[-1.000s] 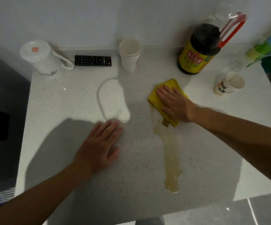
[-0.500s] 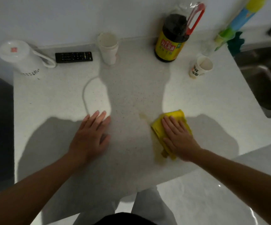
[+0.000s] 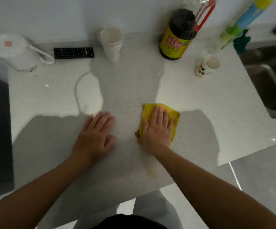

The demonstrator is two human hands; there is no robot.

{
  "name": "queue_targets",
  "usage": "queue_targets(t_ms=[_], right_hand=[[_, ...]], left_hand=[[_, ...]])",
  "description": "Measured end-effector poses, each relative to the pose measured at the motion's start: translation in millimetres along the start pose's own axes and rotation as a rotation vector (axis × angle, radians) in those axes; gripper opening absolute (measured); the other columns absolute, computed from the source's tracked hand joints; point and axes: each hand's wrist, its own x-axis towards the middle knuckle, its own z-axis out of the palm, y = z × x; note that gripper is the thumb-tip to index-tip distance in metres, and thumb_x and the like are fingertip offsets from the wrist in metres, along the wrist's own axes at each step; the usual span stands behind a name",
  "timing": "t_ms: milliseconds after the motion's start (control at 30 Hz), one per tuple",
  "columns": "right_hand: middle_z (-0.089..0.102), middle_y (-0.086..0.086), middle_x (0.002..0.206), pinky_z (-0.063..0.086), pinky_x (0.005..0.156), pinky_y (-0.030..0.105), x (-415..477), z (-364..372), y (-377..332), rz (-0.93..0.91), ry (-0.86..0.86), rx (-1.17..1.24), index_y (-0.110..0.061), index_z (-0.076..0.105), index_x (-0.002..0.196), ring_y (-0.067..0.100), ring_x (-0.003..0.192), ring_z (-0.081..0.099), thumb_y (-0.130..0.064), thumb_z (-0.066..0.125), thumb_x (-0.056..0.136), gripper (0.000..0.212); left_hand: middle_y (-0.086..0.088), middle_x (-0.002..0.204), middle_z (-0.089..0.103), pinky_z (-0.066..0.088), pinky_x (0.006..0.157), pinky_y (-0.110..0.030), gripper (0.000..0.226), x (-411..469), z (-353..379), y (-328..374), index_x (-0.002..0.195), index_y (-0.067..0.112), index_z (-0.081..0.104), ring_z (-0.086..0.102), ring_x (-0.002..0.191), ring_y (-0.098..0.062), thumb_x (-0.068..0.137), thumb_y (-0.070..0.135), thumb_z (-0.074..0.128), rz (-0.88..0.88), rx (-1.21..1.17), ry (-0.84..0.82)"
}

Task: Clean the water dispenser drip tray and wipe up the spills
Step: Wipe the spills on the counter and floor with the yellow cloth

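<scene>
A folded yellow cloth [image 3: 172, 115] lies on the white speckled counter [image 3: 191, 100], and my right hand [image 3: 157, 128] presses flat on top of it. A thin brownish spill streak [image 3: 149, 169] remains on the counter just below that hand, under my forearm. My left hand [image 3: 95, 134] rests flat and open on the counter to the left, fingers apart, holding nothing. A clear puddle outline [image 3: 86, 95] shows above the left hand. No drip tray is in view.
Along the back wall stand a white kettle [image 3: 13, 50], a black remote [image 3: 74, 53], stacked white cups [image 3: 111, 43] and a dark sauce bottle [image 3: 177, 38]. A printed paper cup [image 3: 206, 66] lies near the steel sink [image 3: 269, 76] at the right.
My right hand has dragged the yellow cloth down the counter towards me along the brown streak, which is now much shorter. The left hand stays flat in place. The camera has tilted down.
</scene>
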Motion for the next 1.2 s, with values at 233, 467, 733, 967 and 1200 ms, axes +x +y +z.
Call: queue_targets(t_ms=[233,467,733,967,1200], right_hand=[[0.018,0.009,0.171,0.017,0.124,0.056,68.7,-21.8,20.2,-0.640,-0.063,-0.204,-0.010,0.017,0.163,0.030,0.158,0.013,-0.052,0.021,0.104,0.073],[0.016,0.008,0.171,0.015,0.126,0.050,25.4,-30.1,75.6,-0.842,-0.123,-0.307,-0.012,0.017,0.163,0.030,0.157,0.014,-0.051,0.027,0.105,0.070],[0.007,0.009,0.171,0.015,0.126,0.056,-127.3,9.7,68.5,-0.118,-0.093,-0.070,-0.010,0.008,0.163,0.032,0.158,0.005,-0.051,0.022,0.103,0.074],[0.008,0.010,0.172,0.003,0.126,0.054,-114.3,26.5,-32.2,0.184,-0.055,0.091,-0.008,0.002,0.162,0.031,0.158,0.005,-0.055,0.016,0.099,0.079],[0.015,0.007,0.171,0.010,0.124,0.054,38.1,-3.4,-37.0,-0.133,0.003,-0.055,-0.013,0.013,0.163,0.029,0.158,0.012,-0.054,0.027,0.104,0.074]], left_hand=[[-0.012,0.163,0.041,0.024,0.125,-0.054,0.068,1.1,-2.4,-0.9,0.155,0.014,0.044,0.035,0.152,-0.034,0.095,0.046,0.050,0.016,0.041,0.014],[-0.013,0.164,0.040,0.021,0.127,-0.053,0.069,0.1,-10.2,2.1,0.156,0.013,0.044,0.033,0.153,-0.034,0.095,0.045,0.049,0.006,-0.008,-0.024],[-0.011,0.166,0.037,0.017,0.128,-0.051,0.067,-2.2,-3.4,0.0,0.158,0.013,0.038,0.029,0.154,-0.034,0.098,0.043,0.043,0.003,-0.018,-0.017],[-0.012,0.166,0.037,0.016,0.129,-0.052,0.068,-2.7,0.4,-1.5,0.159,0.012,0.037,0.029,0.154,-0.034,0.099,0.042,0.046,0.001,-0.010,0.008],[-0.014,0.161,0.044,0.024,0.127,-0.051,0.055,-2.1,1.9,-1.1,0.154,0.007,0.045,0.037,0.151,-0.034,0.104,0.029,0.044,-0.004,-0.056,0.096]])
